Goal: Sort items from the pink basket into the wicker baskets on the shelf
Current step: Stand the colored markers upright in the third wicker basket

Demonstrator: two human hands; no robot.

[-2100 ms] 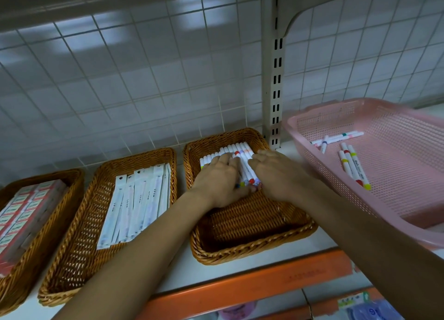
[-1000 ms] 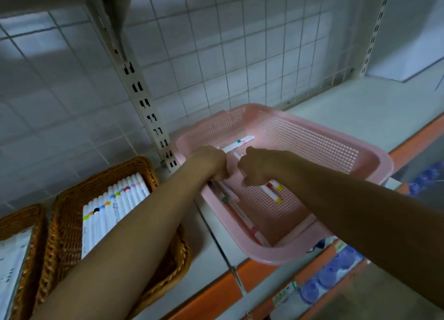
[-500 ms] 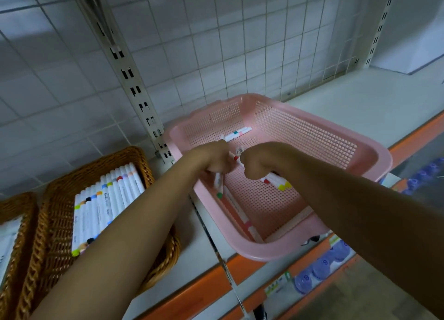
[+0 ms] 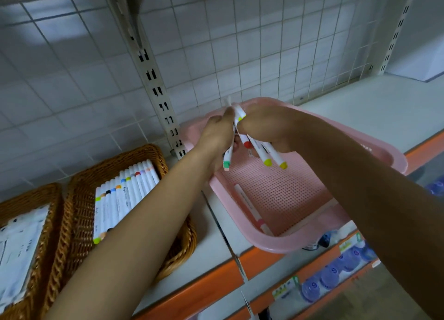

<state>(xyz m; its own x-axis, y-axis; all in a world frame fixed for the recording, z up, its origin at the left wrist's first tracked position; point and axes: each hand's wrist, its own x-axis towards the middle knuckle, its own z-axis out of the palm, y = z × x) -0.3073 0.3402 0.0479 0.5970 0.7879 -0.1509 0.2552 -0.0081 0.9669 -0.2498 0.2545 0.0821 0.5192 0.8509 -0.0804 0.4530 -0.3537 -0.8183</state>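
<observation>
Wicker at the far left: a wicker basket (image 4: 36, 192), cut off by the frame, holds flat white packets (image 4: 16, 247). Just beside it on the right is a second wicker basket (image 4: 79, 211) with a tidy row of white markers (image 4: 122, 199) lying side by side, their coloured caps in line. The left forearm crosses its near right corner, so I cannot tell how much room is left there.

Centre: the left hand (image 4: 216, 137) is held above the far left corner of the pink basket (image 4: 276, 246). Its fingers are curled round what I read as a green-tipped pair (image 4: 227, 162), one tip green and one pale pink, both pointing down. The right hand (image 4: 266, 129) is pressed close against the left. It is clamped on a yellow-tipped bundle (image 4: 264, 155) of two yellow tips and one red cap. The upper ends poke out between the hands, and I cannot make out the exact count.

Right: the pink basket sits on the white shelf (image 4: 360, 108), with its near corner at the orange shelf edge (image 4: 192, 293). One loose marker (image 4: 249, 209) with a pink band lies along its near left wall.

My judgement is that this is the pick-up stage, with both handfuls held clear of the mesh. The next move is a carry left to the second wicker basket. There the pens should go down parallel to the row with caps aligned, and the grip should stay firm so none slips out. The loose marker needs a further trip.
</observation>
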